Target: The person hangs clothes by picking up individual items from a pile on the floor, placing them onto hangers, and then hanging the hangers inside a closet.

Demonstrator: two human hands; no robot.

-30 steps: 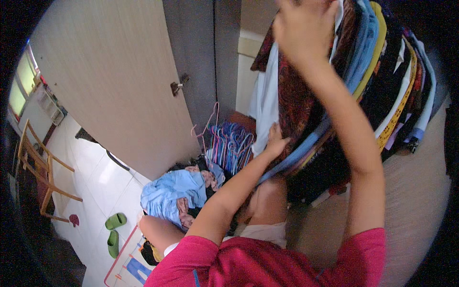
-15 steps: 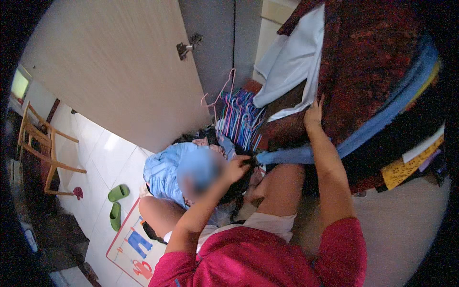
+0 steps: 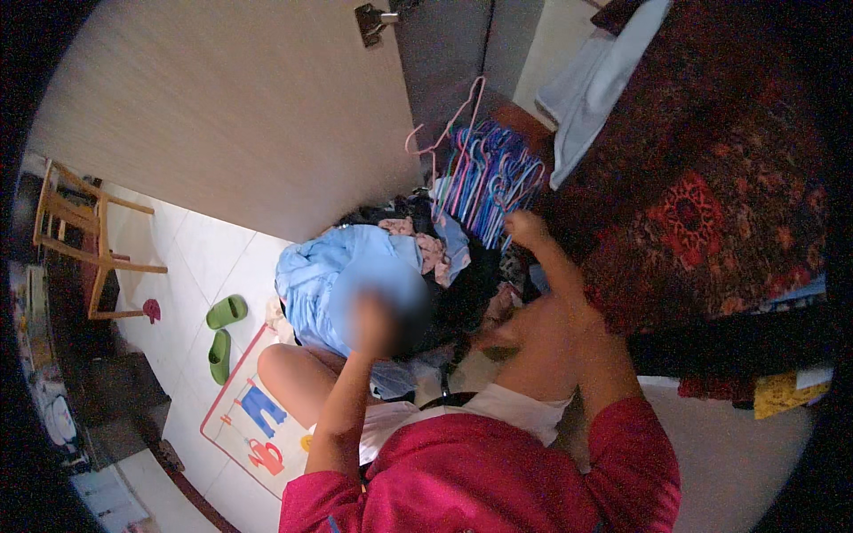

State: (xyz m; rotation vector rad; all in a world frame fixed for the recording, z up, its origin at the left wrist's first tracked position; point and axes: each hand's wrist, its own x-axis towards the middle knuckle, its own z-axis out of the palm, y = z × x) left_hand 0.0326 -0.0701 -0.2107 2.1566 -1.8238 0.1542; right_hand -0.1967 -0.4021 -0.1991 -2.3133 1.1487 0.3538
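Observation:
My right hand [image 3: 528,229] is at the lower end of a bunch of blue, purple and pink hangers [image 3: 489,182]. Its fingers look curled in, and what they hold, if anything, cannot be made out. Over the heap of clothes in front of my lap is my left hand [image 3: 375,327], its fingers lost in blur. Light blue cloth [image 3: 324,266] makes up the left side of that heap. Black cloth [image 3: 473,282] and a pink patterned piece [image 3: 434,256] lie to the right of it.
A dark red patterned cloth [image 3: 684,209] hangs at the right, beside a white cloth [image 3: 600,84]. The wooden door [image 3: 231,107] stands at the far left. Green slippers [image 3: 222,333], a printed mat [image 3: 244,435] and a wooden chair [image 3: 98,240] are on the left.
My right hand has left the edge of the hanging cloths and moved left to the hangers. My left hand has drawn back from the black cloth, toward me.

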